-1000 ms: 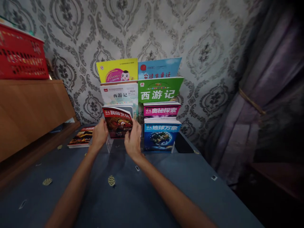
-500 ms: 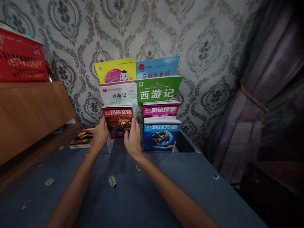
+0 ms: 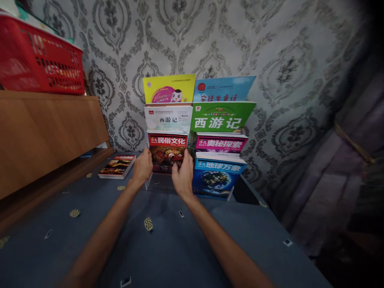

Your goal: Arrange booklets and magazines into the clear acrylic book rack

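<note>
Left hand [image 3: 142, 167] and right hand [image 3: 183, 176] both up at the lower part of the red 民俗文化 magazine [image 3: 167, 154], left at its lower left edge, right across its lower right corner. Grip looks like fingers spread against the cover from either side, hands apart; can't tell if it's actually clamped. Magazine stands upright in the front left slot of a clear acrylic book rack [image 3: 149, 182], apparently steadied by the hands. Rack is tiered, so each title stays readable: 地球万象 book [image 3: 217, 178] front right, 奥秘探索 book [image 3: 221, 143] behind it, then green 西游记 book [image 3: 222, 117], white 西游记 book [image 3: 168, 119], yellow picture book [image 3: 169, 90], blue book [image 3: 223, 89]. Loose book [image 3: 117, 167] lies flat just left of the rack on blue-grey patterned cloth [image 3: 168, 244]. Red plastic basket [image 3: 39, 60] sits on a wooden cabinet [image 3: 45, 136]; damask wallpaper [image 3: 210, 52] behind, tied curtain [image 3: 330, 192] right.
</note>
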Demonstrator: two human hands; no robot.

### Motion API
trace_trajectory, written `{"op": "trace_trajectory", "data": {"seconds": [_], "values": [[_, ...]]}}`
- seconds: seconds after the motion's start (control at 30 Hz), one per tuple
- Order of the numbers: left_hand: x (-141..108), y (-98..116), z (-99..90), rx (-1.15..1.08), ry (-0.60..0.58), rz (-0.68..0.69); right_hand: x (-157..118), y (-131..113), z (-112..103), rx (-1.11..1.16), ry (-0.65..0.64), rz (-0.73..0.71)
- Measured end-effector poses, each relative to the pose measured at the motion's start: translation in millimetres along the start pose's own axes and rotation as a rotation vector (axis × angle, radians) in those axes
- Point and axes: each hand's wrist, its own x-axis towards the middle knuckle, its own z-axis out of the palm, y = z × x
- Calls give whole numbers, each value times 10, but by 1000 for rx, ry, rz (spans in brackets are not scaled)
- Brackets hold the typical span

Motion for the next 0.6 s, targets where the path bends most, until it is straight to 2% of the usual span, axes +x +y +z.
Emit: {"op": "trace_trajectory", "data": {"seconds": [0.13,0.23,0.47,0.6], "values": [[-10,15,50,-150,75,-46,-17,16,16,-10,1,-16],[2,8,43,-201,115,-10,-33,26,35,-4,-14,-26],[22,-18,-68,13,56,-10,-49,22,21,55,-59,2],[22,-10,-76,70,76,13,-22,19,-8,103,-105,66]]}}
